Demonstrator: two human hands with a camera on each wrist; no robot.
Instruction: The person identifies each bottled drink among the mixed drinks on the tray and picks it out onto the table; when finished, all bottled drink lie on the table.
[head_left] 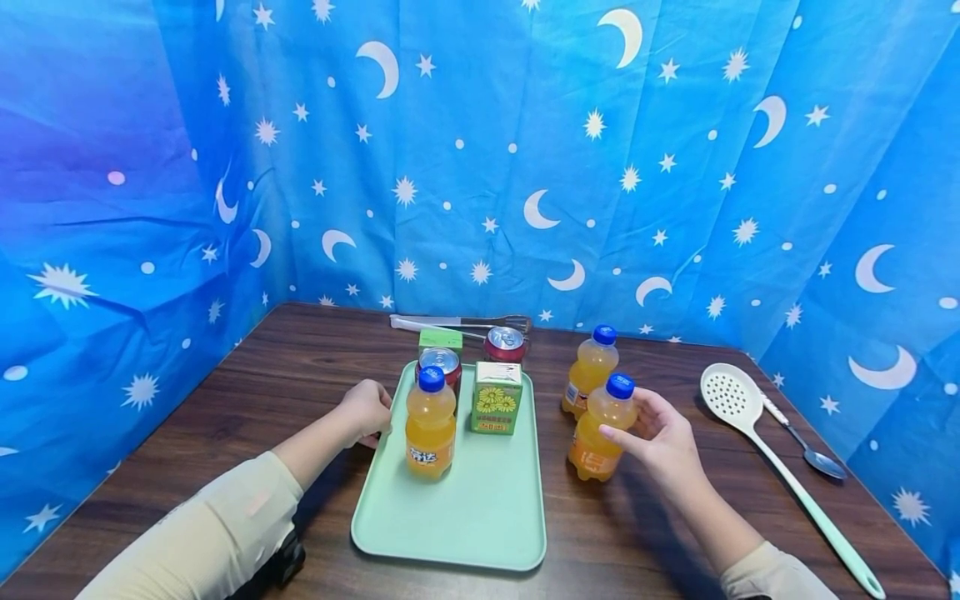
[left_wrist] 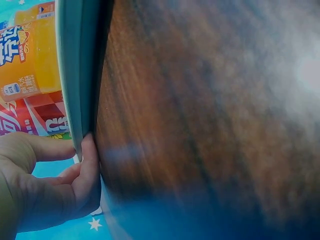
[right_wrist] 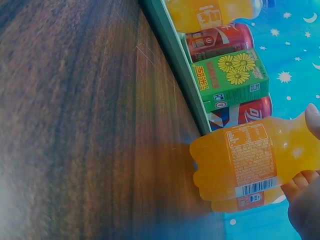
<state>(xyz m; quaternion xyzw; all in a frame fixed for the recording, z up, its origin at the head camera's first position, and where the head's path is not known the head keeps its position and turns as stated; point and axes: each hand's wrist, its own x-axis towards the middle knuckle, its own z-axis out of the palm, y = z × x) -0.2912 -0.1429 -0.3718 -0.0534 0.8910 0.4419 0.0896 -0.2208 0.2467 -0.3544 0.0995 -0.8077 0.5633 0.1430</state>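
Observation:
My left hand (head_left: 366, 414) pinches the left rim of a light green tray (head_left: 480, 525) between thumb and fingers, plainly seen in the left wrist view. On the tray stand an orange soda bottle (head_left: 430, 433) with a blue cap, a red can (head_left: 442, 362) behind it, and a green drink carton (head_left: 497, 400) with yellow flowers. To the right of the tray, my right hand (head_left: 667, 442) grips another orange soda bottle (head_left: 600, 433) by its upper part. Whether its base touches the table cannot be told. A similar bottle (head_left: 592, 371) stands just behind it.
Another red can (head_left: 505, 343) and a green box (head_left: 440, 339) stand at the tray's far end, partly hidden. Behind them lies a whisk (head_left: 495, 322). A slotted spoon (head_left: 780, 454) and a metal spoon (head_left: 821, 461) lie at right. Blue curtains (head_left: 480, 167) border the wooden table (head_left: 300, 350).

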